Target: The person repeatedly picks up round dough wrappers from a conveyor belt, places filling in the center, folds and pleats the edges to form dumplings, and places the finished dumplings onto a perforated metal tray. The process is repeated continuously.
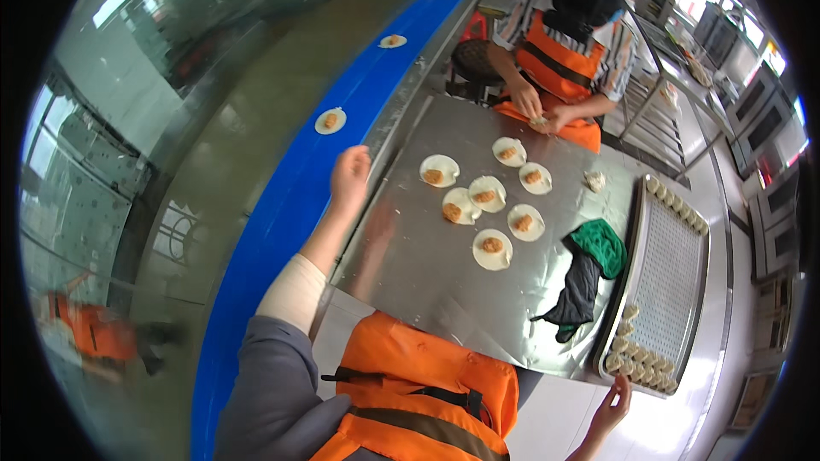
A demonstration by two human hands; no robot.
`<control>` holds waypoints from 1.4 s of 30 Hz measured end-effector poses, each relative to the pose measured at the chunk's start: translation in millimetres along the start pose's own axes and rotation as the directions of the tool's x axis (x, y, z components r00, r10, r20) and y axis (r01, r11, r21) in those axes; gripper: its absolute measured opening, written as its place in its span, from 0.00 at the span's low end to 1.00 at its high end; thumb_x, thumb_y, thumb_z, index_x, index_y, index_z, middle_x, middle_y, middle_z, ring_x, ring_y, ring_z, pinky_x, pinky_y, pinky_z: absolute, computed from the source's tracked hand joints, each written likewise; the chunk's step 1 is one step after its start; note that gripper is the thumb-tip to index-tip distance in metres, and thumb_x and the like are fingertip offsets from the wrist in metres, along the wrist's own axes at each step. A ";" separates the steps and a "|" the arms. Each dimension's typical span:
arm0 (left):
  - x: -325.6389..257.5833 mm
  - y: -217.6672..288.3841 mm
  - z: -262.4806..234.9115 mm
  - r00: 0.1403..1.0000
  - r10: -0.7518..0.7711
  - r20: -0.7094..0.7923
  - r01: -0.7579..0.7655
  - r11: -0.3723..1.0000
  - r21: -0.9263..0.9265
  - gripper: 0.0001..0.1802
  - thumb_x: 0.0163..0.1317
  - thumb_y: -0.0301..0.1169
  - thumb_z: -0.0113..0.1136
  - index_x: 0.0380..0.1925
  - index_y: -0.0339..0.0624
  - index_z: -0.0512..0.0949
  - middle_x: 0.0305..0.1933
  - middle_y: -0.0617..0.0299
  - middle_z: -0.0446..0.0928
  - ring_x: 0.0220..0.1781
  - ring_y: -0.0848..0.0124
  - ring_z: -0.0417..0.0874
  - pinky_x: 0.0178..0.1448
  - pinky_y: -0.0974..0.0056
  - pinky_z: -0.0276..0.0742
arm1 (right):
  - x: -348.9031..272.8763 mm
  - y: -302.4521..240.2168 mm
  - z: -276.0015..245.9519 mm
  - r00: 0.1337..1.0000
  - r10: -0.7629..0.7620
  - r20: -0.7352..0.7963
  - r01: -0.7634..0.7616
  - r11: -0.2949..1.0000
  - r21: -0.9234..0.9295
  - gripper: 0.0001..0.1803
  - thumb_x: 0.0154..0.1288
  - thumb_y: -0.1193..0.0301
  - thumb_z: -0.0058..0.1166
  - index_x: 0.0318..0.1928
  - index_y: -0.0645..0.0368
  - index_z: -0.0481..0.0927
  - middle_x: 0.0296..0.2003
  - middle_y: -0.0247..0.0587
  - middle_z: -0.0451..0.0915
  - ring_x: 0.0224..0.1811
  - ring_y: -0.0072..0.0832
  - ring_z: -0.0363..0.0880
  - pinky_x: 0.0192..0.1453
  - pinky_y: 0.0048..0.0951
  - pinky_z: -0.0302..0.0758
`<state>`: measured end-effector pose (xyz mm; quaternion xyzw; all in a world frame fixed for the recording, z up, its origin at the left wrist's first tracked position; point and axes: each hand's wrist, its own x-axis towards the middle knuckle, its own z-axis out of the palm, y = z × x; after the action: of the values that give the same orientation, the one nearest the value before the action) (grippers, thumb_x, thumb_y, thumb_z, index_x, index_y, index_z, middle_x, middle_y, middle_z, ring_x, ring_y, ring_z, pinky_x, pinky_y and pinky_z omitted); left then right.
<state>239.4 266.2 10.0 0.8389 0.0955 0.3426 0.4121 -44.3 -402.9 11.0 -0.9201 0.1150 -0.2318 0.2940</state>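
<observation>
Our left hand (350,177) reaches out over the left edge of the steel counter (427,282), where that edge meets the blue conveyor belt (282,230). Its fingers are curled loosely together, and they close on nothing that we can see. The nearest thing on the belt is a round dough wrapper with filling (330,120), a little beyond the hand and apart from it; more such wrappers ride farther up the belt.

Our right hand (612,405) sits at the near right corner of the counter, fingers spread apart, its fingertips just beside the near end of the perforated metal tray (675,273). We cannot tell whether it touches the rim, since the picture bends strongly there. Folded dumplings (636,364) line the tray's near end, and another row lines its far end.

In the middle of the counter lie seven open wrappers (493,249), each with a dab of filling, grouped close together towards the far side. Between them and the tray lies a crumpled green and black cloth (589,269), and a small dough lump (594,180) sits beyond it.

At the far edge of the counter another person in an orange apron (559,64) holds both hands together around a dumpling.
</observation>
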 end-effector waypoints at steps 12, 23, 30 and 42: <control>119.4 -127.5 -101.1 0.867 -0.472 0.160 0.327 0.781 0.533 0.41 0.60 0.56 0.63 0.63 0.34 0.71 0.64 0.40 0.72 0.67 0.50 0.73 0.68 0.53 0.71 | 26.9 -108.0 38.9 0.990 -0.050 0.133 0.052 0.999 -0.012 0.10 0.63 0.86 0.54 0.42 0.64 0.83 0.37 0.44 0.84 0.39 0.34 0.84 0.42 0.30 0.79; 107.2 -86.5 -155.9 0.614 -0.648 0.450 0.337 0.731 0.593 0.48 0.53 0.57 0.70 0.66 0.35 0.67 0.71 0.42 0.65 0.72 0.51 0.69 0.71 0.50 0.67 | 28.3 -111.2 66.7 0.956 -0.227 0.186 0.229 0.973 0.014 0.08 0.63 0.85 0.54 0.39 0.65 0.84 0.34 0.43 0.84 0.35 0.34 0.84 0.38 0.29 0.78; 94.0 -86.7 -179.8 0.613 -0.640 0.464 0.283 0.726 0.627 0.37 0.48 0.51 0.75 0.52 0.35 0.80 0.56 0.44 0.79 0.57 0.57 0.81 0.57 0.57 0.77 | 29.0 -127.5 72.9 0.947 -0.216 0.237 0.209 0.976 0.055 0.07 0.62 0.85 0.55 0.38 0.66 0.83 0.32 0.46 0.82 0.34 0.36 0.84 0.39 0.30 0.78; 38.1 -107.6 -231.6 0.635 -0.565 0.526 0.245 0.794 0.557 0.25 0.46 0.48 0.78 0.33 0.36 0.84 0.38 0.51 0.83 0.38 0.64 0.84 0.42 0.61 0.77 | 12.5 -109.2 80.1 0.923 -0.116 0.367 0.107 0.993 0.046 0.11 0.68 0.81 0.51 0.48 0.62 0.84 0.43 0.46 0.86 0.47 0.33 0.84 0.52 0.33 0.80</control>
<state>129.7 497.1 46.1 0.9280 0.2060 -0.1178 0.2873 14.4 -280.7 22.7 -0.9486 0.0022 -0.0724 0.3080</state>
